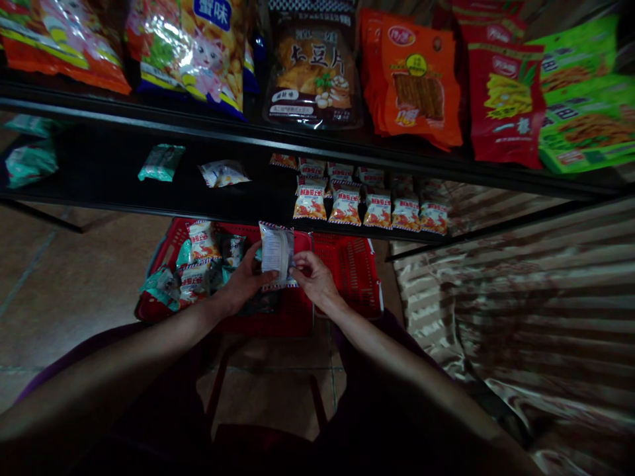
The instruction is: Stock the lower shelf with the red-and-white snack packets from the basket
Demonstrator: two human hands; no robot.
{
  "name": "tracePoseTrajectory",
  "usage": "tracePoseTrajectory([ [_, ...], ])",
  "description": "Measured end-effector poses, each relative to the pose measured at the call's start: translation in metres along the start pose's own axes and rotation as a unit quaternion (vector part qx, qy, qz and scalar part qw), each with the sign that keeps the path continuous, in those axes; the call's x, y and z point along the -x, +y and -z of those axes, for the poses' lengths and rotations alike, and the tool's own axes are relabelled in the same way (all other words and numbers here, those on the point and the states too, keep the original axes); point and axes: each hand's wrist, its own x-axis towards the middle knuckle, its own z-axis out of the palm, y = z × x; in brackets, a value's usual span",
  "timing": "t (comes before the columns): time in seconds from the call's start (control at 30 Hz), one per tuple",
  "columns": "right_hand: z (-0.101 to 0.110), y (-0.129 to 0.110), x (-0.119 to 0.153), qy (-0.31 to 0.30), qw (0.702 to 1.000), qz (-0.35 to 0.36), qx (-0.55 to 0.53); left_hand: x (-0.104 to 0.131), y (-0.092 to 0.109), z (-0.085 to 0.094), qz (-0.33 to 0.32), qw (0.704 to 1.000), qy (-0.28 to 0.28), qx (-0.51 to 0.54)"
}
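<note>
Between my hands is a small white snack bag (276, 250), its printed back turned up toward me. My left hand (249, 281) grips its left and lower edge, with the thumb lying across the front. The fingers of my right hand (315, 279) pinch its lower right edge. Both hands are above a red basket (292, 317), in which several white-and-orange snack bags (202, 241) and teal snack bags (163, 288) lie at the left. A second red basket (347, 271) stands to the right, partly behind my right hand.
A lower black shelf (223, 201) holds rows of small snack bags (346, 205), a teal packet (161, 162) and a lone white packet (224, 173). Larger bags (315, 73) stand on the upper shelf edge (198, 125), above my hands. A striped curtain (520, 297) hangs at right.
</note>
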Motion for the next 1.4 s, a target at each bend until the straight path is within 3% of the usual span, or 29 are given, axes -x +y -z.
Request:
tracePoseTrajectory([
  [0.2, 0.0, -0.003, 0.001, 0.003, 1.0, 0.006, 0.014, 0.002, 0.002, -0.002, -0.024, 0.999, -0.008, -0.046],
  [0.43, 0.001, -0.02, 0.006, -0.051, 0.991, -0.059, -0.112, 0.008, 0.013, -0.006, -0.037, 0.996, -0.007, -0.08],
  [0.67, -0.003, -0.021, 0.007, -0.072, 0.944, -0.13, -0.294, 0.011, 0.018, -0.007, -0.048, 0.992, -0.01, -0.12],
  [0.87, -0.004, -0.029, 0.01, -0.116, 0.921, -0.167, -0.332, 0.007, 0.011, -0.003, -0.114, 0.977, 0.009, -0.182],
  [1.03, -0.006, -0.031, 0.01, -0.112, 0.9, -0.183, -0.38, 0.007, 0.007, -0.001, -0.158, 0.966, 0.01, -0.205],
  [1.23, -0.005, -0.028, 0.007, -0.079, 0.869, -0.23, -0.43, 0.003, 0.006, 0.001, -0.118, 0.982, 0.042, -0.138],
  [1.4, -0.002, -0.024, 0.004, -0.104, 0.845, -0.237, -0.467, -0.006, 0.009, 0.007, -0.117, 0.979, 0.137, -0.099],
])
